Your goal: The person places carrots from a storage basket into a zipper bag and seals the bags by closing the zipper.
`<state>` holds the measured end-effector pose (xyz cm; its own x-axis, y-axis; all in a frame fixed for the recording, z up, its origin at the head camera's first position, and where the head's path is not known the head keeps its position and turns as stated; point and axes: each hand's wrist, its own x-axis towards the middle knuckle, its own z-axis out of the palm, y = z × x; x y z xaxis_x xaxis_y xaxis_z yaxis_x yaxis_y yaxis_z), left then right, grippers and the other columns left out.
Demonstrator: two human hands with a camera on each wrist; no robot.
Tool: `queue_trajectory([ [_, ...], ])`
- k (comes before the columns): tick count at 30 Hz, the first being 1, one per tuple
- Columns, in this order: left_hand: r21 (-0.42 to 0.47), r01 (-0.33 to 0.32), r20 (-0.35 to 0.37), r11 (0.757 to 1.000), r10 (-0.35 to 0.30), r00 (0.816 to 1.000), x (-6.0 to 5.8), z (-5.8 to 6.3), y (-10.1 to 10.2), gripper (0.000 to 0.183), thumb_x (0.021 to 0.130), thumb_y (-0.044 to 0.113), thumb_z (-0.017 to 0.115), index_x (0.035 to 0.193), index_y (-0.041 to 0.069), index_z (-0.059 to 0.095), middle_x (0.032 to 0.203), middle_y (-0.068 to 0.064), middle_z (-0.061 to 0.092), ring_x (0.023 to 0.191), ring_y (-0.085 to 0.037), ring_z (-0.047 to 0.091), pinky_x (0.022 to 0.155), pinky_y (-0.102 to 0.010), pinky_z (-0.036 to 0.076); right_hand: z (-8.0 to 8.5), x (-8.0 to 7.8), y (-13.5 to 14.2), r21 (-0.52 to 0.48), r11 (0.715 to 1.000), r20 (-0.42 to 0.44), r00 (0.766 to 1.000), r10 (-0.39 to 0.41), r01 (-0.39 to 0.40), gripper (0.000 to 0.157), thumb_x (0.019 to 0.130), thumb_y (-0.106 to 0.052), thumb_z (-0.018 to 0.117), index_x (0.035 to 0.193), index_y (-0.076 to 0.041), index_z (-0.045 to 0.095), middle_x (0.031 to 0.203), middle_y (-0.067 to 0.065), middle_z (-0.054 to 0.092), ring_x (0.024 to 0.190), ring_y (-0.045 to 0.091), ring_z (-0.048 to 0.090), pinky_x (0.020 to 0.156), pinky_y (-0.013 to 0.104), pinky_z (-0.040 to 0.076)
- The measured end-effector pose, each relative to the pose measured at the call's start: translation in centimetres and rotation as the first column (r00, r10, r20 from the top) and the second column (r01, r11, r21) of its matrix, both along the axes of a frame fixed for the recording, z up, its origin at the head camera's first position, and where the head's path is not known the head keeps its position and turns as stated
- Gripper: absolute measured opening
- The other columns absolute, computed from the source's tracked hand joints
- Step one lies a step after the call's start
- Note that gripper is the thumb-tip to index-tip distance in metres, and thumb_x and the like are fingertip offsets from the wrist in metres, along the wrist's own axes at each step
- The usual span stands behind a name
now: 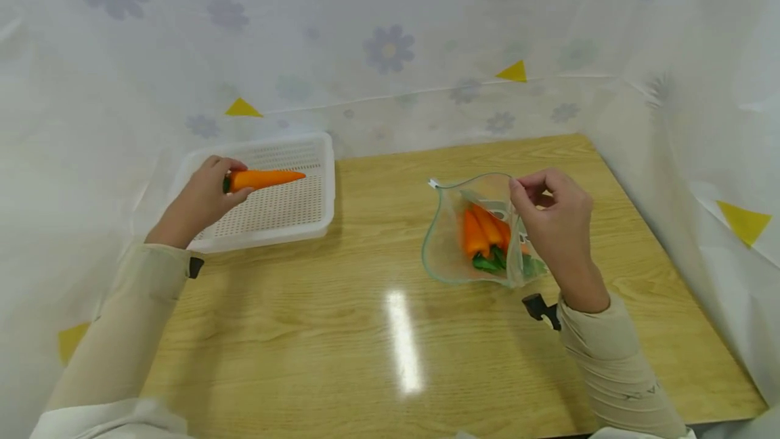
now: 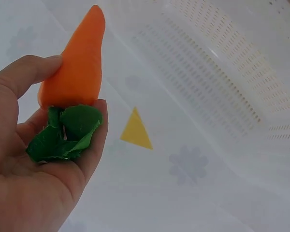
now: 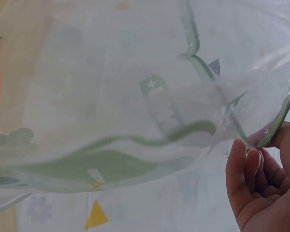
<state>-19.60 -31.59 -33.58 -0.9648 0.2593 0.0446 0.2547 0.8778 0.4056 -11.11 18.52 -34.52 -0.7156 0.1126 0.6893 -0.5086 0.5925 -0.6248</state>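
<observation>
Over the white basket [image 1: 268, 212], my left hand [image 1: 204, 188] holds an orange carrot [image 1: 268, 179] near its green top, its tip pointing right. The left wrist view shows thumb and fingers around the carrot's thick end [image 2: 75, 72], above crumpled green leaves [image 2: 70, 133]. At the right, my right hand [image 1: 557, 212] pinches the rim of a clear zip bag [image 1: 441, 249] with a green edge. The bag's mouth gapes. Several carrots [image 1: 481, 232] with green tops lie inside it. In the right wrist view, finger and thumb of the hand [image 3: 261, 179] grip the bag's corner.
The wooden table [image 1: 341, 330] carries basket and bag, the basket at the back left. White flowered sheeting [image 1: 390, 100] surrounds the table at the back and sides. Yellow triangles [image 1: 513, 72] are on the sheeting.
</observation>
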Motion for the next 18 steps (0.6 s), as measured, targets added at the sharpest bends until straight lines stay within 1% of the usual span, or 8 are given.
queue_trajectory([
  [2,0.017,0.003,-0.044,1.0,-0.002,0.999,0.9,0.2,0.5,0.041,0.09,0.018,0.062,0.124,-0.002,0.048,0.119,-0.021,0.04,0.092,-0.033,0.046,0.079,-0.049,0.043,0.0,0.0,0.1,0.001,1.0,-0.008,1.0,0.009,-0.009,0.01,0.083,-0.008,0.068,0.079,0.001,0.065,0.07,0.003,0.058,0.063,0.006,0.051,0.065,0.011,0.046],
  [5,0.038,0.028,-0.116,0.999,-0.023,0.993,2.2,0.5,1.5,0.04,0.089,0.017,0.063,0.123,0.0,0.05,0.118,-0.019,0.042,0.092,-0.031,0.046,0.079,-0.048,0.044,-0.1,0.0,0.0,-0.002,1.0,-0.01,1.0,0.006,-0.006,0.01,0.083,-0.007,0.068,0.079,0.001,0.065,0.07,0.003,0.058,0.063,0.006,0.051,0.065,0.011,0.046],
  [8,0.047,0.076,-0.204,0.996,-0.065,0.977,3.6,0.9,2.6,0.039,0.087,0.014,0.066,0.121,0.001,0.052,0.116,-0.017,0.044,0.092,-0.029,0.047,0.078,-0.045,0.046,-0.2,0.0,0.0,-0.008,1.0,-0.013,1.0,-0.004,0.004,0.008,0.082,-0.006,0.069,0.078,0.001,0.065,0.07,0.004,0.059,0.062,0.005,0.051,0.065,0.01,0.046],
  [12,0.055,0.147,-0.319,0.988,-0.122,0.94,5.0,1.7,4.2,0.039,0.084,0.01,0.068,0.12,0.002,0.054,0.113,-0.015,0.046,0.091,-0.025,0.047,0.076,-0.04,0.046,-0.2,-0.2,0.1,-0.022,1.0,-0.022,1.0,-0.014,0.014,0.007,0.08,-0.004,0.07,0.078,0.001,0.066,0.07,0.006,0.06,0.063,0.004,0.051,0.065,0.01,0.046],
  [14,0.057,0.175,-0.363,0.983,-0.143,0.921,5.5,2.1,5.0,0.04,0.083,0.008,0.069,0.119,0.003,0.055,0.113,-0.015,0.045,0.091,-0.024,0.047,0.076,-0.037,0.046,-0.2,-0.2,0.1,-0.027,0.999,-0.026,1.0,-0.017,0.017,0.007,0.08,-0.003,0.07,0.078,0.001,0.066,0.07,0.006,0.06,0.063,0.003,0.051,0.066,0.01,0.046],
  [18,0.061,0.236,-0.452,0.97,-0.184,0.873,6.7,3.1,6.6,0.043,0.079,0.004,0.072,0.119,0.003,0.056,0.114,-0.015,0.046,0.093,-0.024,0.048,0.077,-0.033,0.044,-0.2,-0.2,0.1,-0.033,0.999,-0.033,0.999,-0.032,0.031,0.007,0.081,-0.003,0.069,0.079,0.003,0.065,0.07,0.008,0.06,0.064,0.002,0.051,0.066,0.01,0.046],
])
